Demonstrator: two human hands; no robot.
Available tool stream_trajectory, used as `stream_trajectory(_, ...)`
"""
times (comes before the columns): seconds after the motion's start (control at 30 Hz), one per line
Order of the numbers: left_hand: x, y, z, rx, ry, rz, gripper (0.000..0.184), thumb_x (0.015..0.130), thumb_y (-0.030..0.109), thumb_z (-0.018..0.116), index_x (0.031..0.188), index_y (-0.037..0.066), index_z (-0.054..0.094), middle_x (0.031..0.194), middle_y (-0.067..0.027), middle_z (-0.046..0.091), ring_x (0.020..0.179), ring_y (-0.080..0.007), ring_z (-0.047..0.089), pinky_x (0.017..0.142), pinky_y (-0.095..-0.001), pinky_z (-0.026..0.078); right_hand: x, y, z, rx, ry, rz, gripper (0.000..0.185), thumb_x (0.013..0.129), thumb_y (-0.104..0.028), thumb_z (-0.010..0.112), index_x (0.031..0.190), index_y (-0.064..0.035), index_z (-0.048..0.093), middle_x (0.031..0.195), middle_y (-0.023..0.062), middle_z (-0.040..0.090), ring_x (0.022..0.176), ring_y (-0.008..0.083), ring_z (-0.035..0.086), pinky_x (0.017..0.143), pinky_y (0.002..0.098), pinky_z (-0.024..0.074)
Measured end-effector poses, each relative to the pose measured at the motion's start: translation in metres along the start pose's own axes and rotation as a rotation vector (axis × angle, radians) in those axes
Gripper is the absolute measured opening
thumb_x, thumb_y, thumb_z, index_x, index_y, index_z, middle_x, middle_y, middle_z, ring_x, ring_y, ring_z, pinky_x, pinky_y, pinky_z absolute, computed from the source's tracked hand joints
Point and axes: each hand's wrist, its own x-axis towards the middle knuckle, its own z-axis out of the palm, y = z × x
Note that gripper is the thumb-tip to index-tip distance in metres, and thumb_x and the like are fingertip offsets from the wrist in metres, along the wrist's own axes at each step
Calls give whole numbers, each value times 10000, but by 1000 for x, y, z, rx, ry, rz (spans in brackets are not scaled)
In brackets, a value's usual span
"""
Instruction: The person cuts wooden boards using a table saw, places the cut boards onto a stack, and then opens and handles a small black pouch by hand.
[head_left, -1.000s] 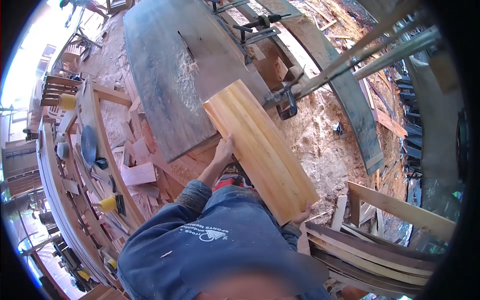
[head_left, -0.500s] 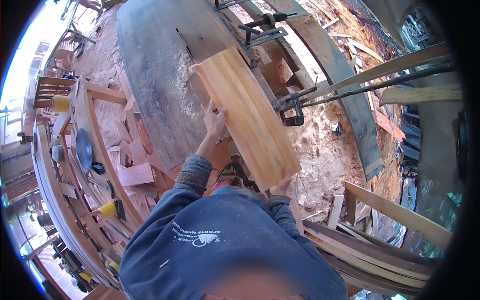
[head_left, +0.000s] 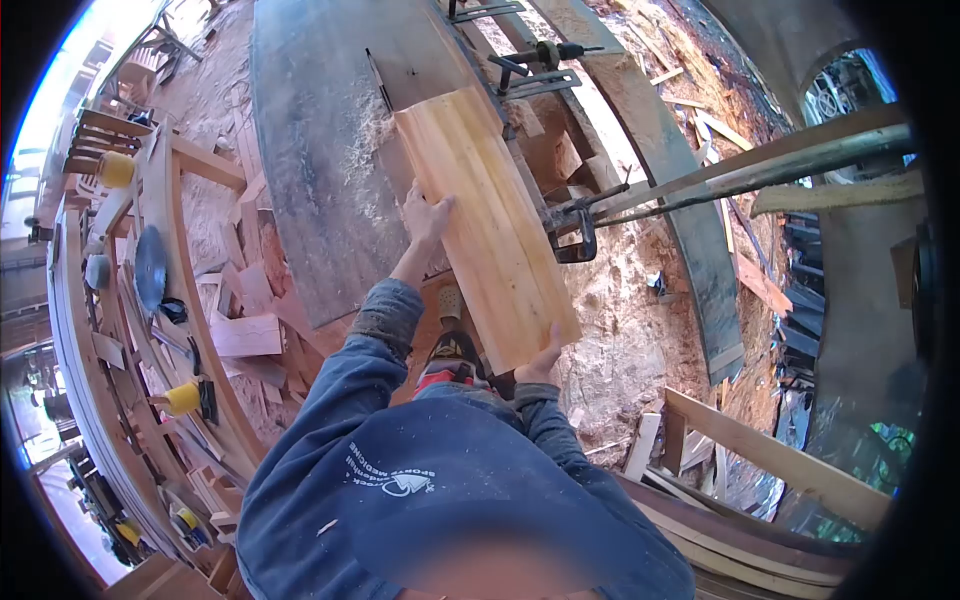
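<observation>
A wide pale wooden board (head_left: 490, 225) lies slantwise, its far part over the large grey worktable (head_left: 315, 150) and its near end in front of my body. My left hand (head_left: 426, 216) grips the board's left edge, thumb on top and fingers partly hidden. Close to me, my right hand (head_left: 541, 362) holds the near right corner, with its thumb on the upper face and the other fingers hidden beneath. A thin dark blade or slot (head_left: 378, 80) shows in the tabletop just beyond the board's far end. Sawdust (head_left: 370, 140) is heaped beside it.
Metal clamps (head_left: 575, 228) sit along the table's right side, with a long bar reaching right. On the left, a timber rack (head_left: 200, 300) carries a round saw blade (head_left: 150, 268). Wood offcuts (head_left: 245, 335) litter the floor. Stacked planks (head_left: 740, 530) lie at lower right.
The board's near end has swung slightly left and toward the table, both hands moving with it. The camera view has shifted a little. Both hands keep their hold.
</observation>
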Motion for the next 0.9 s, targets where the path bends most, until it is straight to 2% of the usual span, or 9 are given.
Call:
stream_trajectory(0.17,27,-15,10,67,0,1,669,712,202,871,1293,-16,620,1206,-258,683,1134,-416,664,1012,-454,532,21,10,-1,-13,28,27,681,997,-498,615,1514,-78,472,1433,125,590,1303,337,580,1113,485,456)
stream_trajectory(0.27,33,0,0,94,-36,-21,785,757,246,858,1432,-28,566,1288,-238,672,1188,-369,670,1032,-427,519,42,18,-3,3,-20,57,685,1000,-495,604,1521,-75,460,1444,125,583,1320,336,567,1122,486,449)
stream_trajectory(0.37,42,3,-2,97,-82,-86,819,763,258,862,1458,-37,542,1359,-242,639,1246,-362,639,1084,-422,491,46,22,3,-63,-56,-9,705,982,-550,584,1510,-95,481,1452,122,574,1318,346,559,1106,511,453)
stream_trajectory(0.47,50,-10,8,126,9,-12,906,727,239,891,1459,-108,487,1402,-294,585,1316,-420,558,1140,-438,446,43,21,12,-66,-115,-9,715,977,-579,565,1500,-97,494,1461,120,564,1325,346,550,1106,513,450)
stream_trajectory(0.7,72,-11,10,46,10,-16,910,733,233,877,1476,-104,474,1435,-279,565,1334,-417,528,1156,-428,431,27,18,63,-125,-20,-25,711,982,-588,550,1500,-103,498,1472,109,558,1336,334,538,1130,491,429)
stream_trajectory(0.8,89,-14,13,39,13,-19,895,740,239,867,1477,-91,480,1439,-266,565,1336,-409,523,1154,-425,433,40,22,69,-105,-72,4,702,986,-583,542,1500,-108,500,1480,102,554,1344,326,530,1133,483,423)
stream_trajectory(0.9,107,-15,17,62,24,-43,892,744,247,861,1484,-70,478,1431,-247,574,1337,-396,525,1152,-423,437,47,28,86,-135,-55,-57,697,989,-585,524,1503,-116,503,1486,99,549,1352,321,523,1135,478,422)
